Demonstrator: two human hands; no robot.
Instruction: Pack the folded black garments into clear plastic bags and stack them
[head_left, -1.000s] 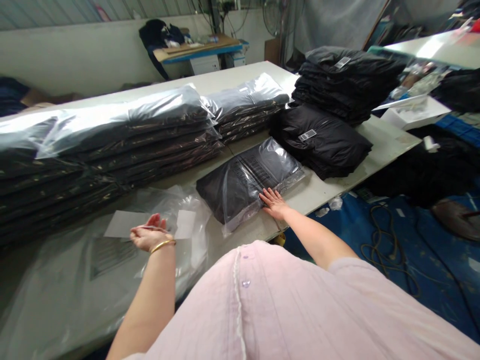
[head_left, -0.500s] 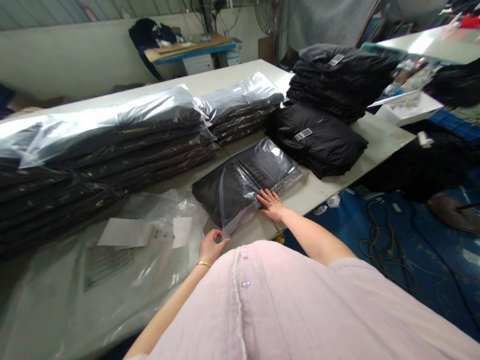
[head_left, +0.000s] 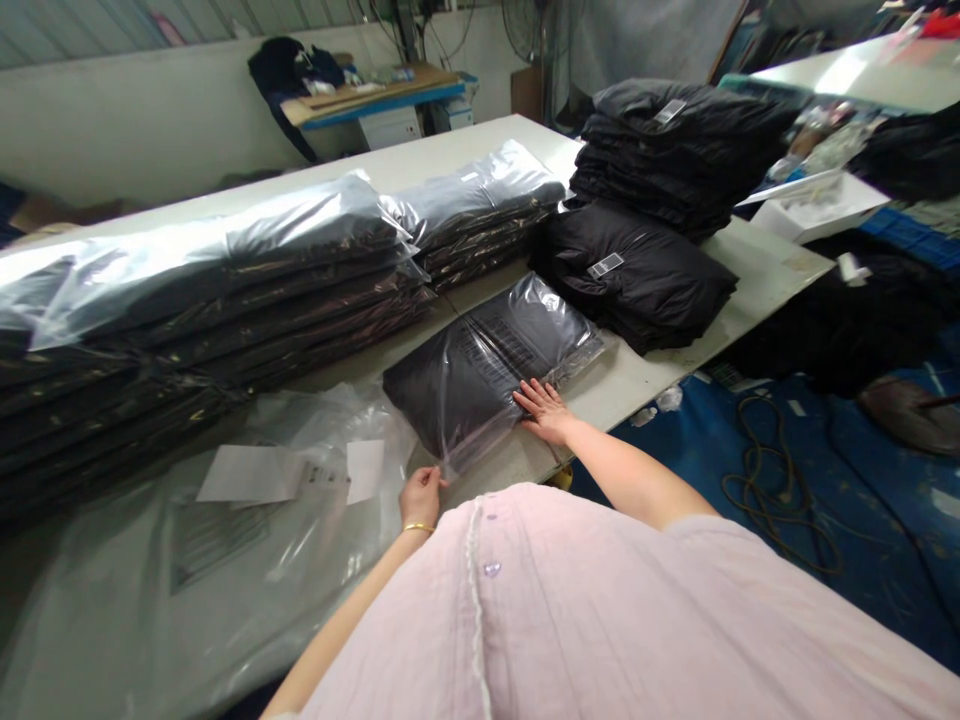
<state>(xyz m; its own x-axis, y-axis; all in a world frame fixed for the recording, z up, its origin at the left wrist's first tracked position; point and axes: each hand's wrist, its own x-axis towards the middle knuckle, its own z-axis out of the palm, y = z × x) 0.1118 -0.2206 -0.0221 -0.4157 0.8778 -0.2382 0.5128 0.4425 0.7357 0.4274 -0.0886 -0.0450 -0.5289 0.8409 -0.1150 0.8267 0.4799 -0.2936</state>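
A folded dark garment in a clear plastic bag (head_left: 487, 365) lies aslant on the table before me. My right hand (head_left: 546, 411) rests flat on the bag's near edge, fingers spread. At the bag's near left corner, my left hand (head_left: 421, 497) has its thumb and fingers pinched together on the clear plastic. To the left, flat clear plastic bags (head_left: 300, 560) are spread over the table, with a white paper sheet (head_left: 251, 474) and a smaller white slip (head_left: 365, 470) on them.
Stacks of bagged dark garments (head_left: 300, 260) line the table's far left. Folded black garments (head_left: 637, 275) with tags are piled on the right, near a white box (head_left: 821, 210). Beyond the table's right edge, a coiled cable (head_left: 780, 490) lies on the blue floor (head_left: 675, 460).
My left thumb and fingers, parted before, have closed on the bag's corner. The right hand stays in place on the bag. The view has shifted slightly.
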